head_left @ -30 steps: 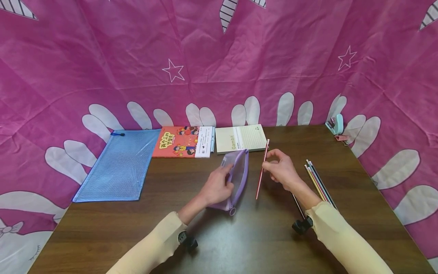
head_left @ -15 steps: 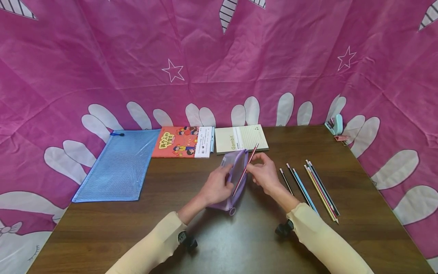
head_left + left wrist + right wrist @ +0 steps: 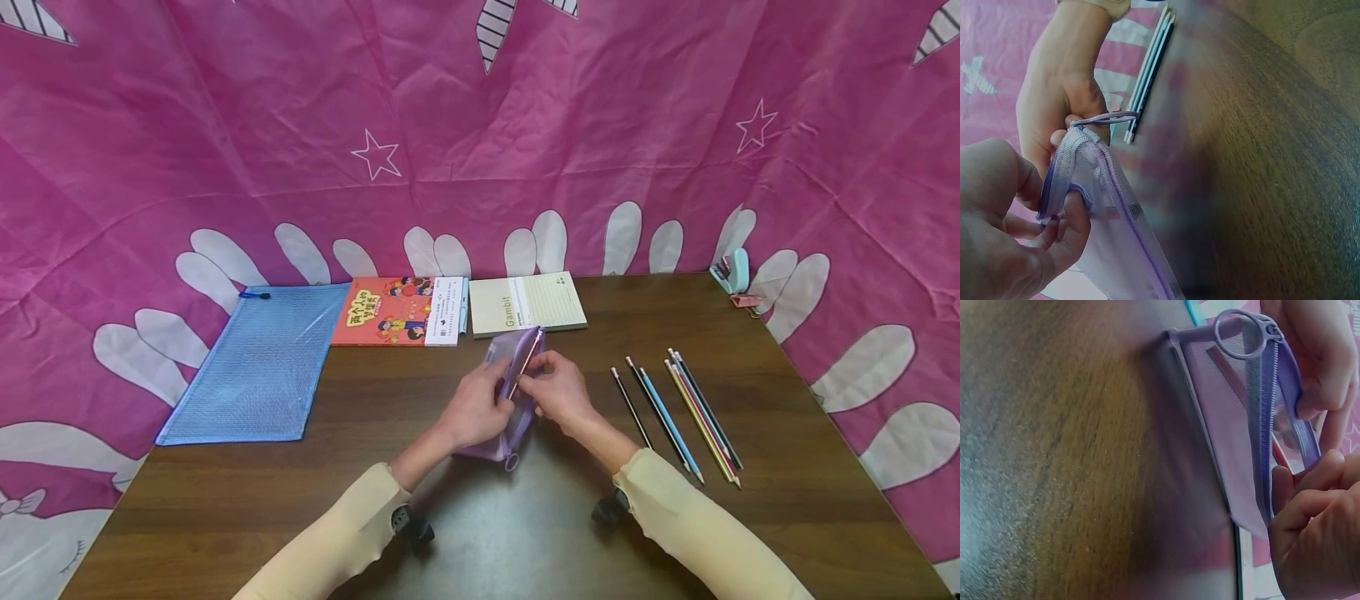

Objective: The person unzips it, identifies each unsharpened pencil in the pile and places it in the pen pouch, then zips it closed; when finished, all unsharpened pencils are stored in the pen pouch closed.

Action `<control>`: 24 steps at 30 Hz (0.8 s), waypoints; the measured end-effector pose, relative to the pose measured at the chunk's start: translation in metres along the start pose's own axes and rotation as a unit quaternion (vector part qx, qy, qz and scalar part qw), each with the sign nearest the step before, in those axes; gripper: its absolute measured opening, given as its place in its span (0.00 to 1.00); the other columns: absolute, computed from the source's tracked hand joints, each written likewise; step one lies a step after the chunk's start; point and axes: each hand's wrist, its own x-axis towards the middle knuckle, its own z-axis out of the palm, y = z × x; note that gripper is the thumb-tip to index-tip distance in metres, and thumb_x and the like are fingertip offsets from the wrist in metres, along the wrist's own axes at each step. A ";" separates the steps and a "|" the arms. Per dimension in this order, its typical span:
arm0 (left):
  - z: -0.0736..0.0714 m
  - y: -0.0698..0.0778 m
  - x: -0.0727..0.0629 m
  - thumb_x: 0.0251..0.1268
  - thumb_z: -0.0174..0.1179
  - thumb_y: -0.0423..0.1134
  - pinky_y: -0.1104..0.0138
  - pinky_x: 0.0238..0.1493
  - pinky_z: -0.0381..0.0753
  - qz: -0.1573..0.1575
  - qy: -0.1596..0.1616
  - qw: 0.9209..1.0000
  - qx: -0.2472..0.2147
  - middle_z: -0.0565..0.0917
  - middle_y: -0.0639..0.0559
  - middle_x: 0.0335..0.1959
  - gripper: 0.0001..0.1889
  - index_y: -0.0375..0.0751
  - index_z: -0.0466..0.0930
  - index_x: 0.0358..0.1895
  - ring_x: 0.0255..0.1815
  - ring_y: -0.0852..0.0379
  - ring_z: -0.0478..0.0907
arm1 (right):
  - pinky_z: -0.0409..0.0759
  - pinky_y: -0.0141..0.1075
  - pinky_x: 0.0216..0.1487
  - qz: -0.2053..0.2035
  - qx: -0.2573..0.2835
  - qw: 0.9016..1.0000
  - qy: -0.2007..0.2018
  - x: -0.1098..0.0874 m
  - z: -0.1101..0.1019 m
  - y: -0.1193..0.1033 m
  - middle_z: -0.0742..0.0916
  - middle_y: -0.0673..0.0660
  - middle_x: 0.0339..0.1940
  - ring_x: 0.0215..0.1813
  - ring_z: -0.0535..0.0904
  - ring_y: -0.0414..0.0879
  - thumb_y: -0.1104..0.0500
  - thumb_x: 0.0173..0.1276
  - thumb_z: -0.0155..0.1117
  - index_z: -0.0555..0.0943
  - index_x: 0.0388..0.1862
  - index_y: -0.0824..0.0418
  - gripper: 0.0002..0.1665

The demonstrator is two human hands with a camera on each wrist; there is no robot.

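Note:
A purple mesh zip pencil case (image 3: 504, 347) stands unzipped near the middle of the table. My left hand (image 3: 472, 408) grips its near side, thumb and fingers on the zip edge; the left wrist view shows that edge pinched by the hand (image 3: 1022, 237). A red pencil (image 3: 527, 362) slants down into the case's mouth. My right hand (image 3: 559, 393) pinches this pencil at the opening. In the right wrist view the pencil's lower part (image 3: 1227, 370) shows through the mesh, and the right fingertips (image 3: 1285, 481) meet at the zip edge.
Several pencils (image 3: 703, 417) lie to the right, with a blue pencil (image 3: 672, 427) and black ones beside them. Along the back are a blue zip folder (image 3: 255, 367), a red book (image 3: 390, 312), a light-blue pen (image 3: 463, 307), a Gambit notebook (image 3: 551, 300) and a light-blue stapler (image 3: 738, 271).
My right hand has moved left, bringing the red pencil from beside the pencil case down into its mouth. The left hand has stayed on the case.

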 end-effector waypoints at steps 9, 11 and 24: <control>-0.003 0.001 -0.001 0.56 0.59 0.26 0.68 0.27 0.78 -0.016 -0.010 1.000 -0.005 0.76 0.47 0.38 0.36 0.29 0.65 0.72 0.34 0.55 0.73 | 0.69 0.30 0.15 -0.041 -0.064 0.997 -0.015 -0.001 -0.006 -0.005 0.84 0.54 0.22 0.13 0.71 0.41 0.65 0.60 0.64 0.83 0.50 0.71 0.18; -0.003 0.001 -0.001 0.56 0.60 0.26 0.68 0.28 0.78 -0.017 -0.009 1.000 -0.008 0.76 0.46 0.39 0.36 0.29 0.65 0.72 0.35 0.54 0.74 | 0.70 0.31 0.16 -0.049 -0.068 0.996 -0.017 -0.001 -0.012 -0.007 0.84 0.54 0.22 0.13 0.71 0.41 0.65 0.61 0.63 0.83 0.50 0.71 0.19; -0.018 -0.006 -0.002 0.50 0.58 0.23 0.65 0.28 0.74 0.006 0.077 0.997 -0.005 0.77 0.46 0.33 0.33 0.25 0.72 0.66 0.30 0.54 0.71 | 0.72 0.32 0.17 -0.046 -0.088 0.995 0.009 0.002 -0.093 -0.007 0.86 0.58 0.28 0.17 0.74 0.44 0.61 0.72 0.59 0.80 0.49 0.71 0.15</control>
